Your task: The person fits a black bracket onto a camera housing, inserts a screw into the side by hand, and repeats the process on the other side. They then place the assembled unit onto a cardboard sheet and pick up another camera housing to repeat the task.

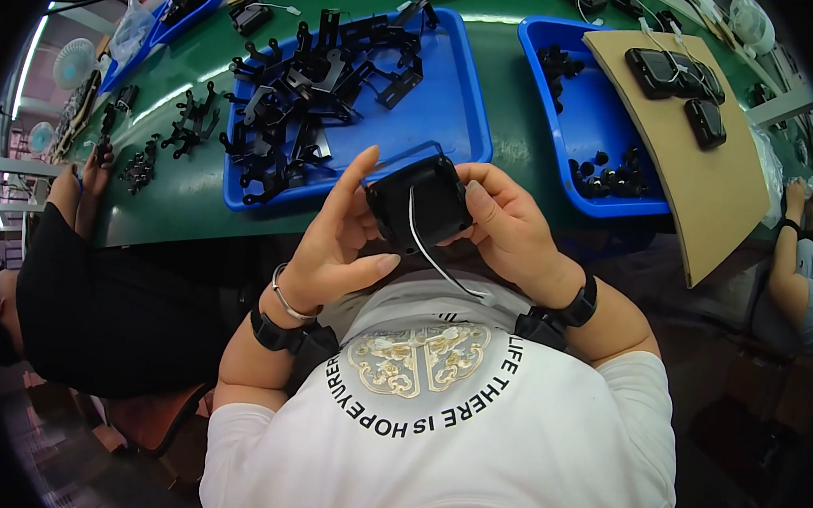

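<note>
Near the front edge of the green desk (172, 207), the right grip (515, 225) is clamped on a black housing (429, 192); the left grip (328, 245) stands spread beside it. Perhaps the hanging white cable (414, 226) could catch and become strained, if the housing is turned carelessly.

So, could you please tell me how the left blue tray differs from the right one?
The left tray holds a heap of angular black brackets; the right tray shows small black parts in two clusters. Cardboard partly covers the right tray, while the left tray has no sheet over it. Both are blue and sit on the green table.
</note>
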The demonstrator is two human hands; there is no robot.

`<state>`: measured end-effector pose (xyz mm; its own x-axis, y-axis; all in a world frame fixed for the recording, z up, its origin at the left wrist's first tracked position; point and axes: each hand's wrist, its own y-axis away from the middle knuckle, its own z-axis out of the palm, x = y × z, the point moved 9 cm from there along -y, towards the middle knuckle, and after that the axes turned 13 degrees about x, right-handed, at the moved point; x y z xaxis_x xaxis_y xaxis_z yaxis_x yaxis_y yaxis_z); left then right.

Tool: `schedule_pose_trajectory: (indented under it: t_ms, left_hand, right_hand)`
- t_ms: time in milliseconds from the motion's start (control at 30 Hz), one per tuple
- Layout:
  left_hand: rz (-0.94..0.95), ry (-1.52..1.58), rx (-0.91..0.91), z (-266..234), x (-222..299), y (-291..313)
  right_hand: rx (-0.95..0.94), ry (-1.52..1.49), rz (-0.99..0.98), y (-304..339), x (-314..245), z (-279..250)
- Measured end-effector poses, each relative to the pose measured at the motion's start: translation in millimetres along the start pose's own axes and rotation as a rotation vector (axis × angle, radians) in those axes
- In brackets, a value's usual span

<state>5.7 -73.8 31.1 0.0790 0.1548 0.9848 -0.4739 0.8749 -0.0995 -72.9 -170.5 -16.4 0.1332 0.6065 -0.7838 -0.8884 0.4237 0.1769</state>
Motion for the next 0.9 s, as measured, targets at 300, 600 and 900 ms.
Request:
schedule_pose_trajectory:
  t_ms: [300,600,900]
  left_hand:
    - [-0.143,0.068,0.154,-4,-14,-8]
    - [-0.236,0.09,0.098,-1,-21,-6]
    - [-0.075,0.046,0.028,5,-3,-8]
  right_hand:
    - [0.054,-0.01,0.061,-1,1,-3]
    - [0.033,0.188,0.02,1,-7,-3]
    - [0.024,0.429,-0.158,9,-20,9]
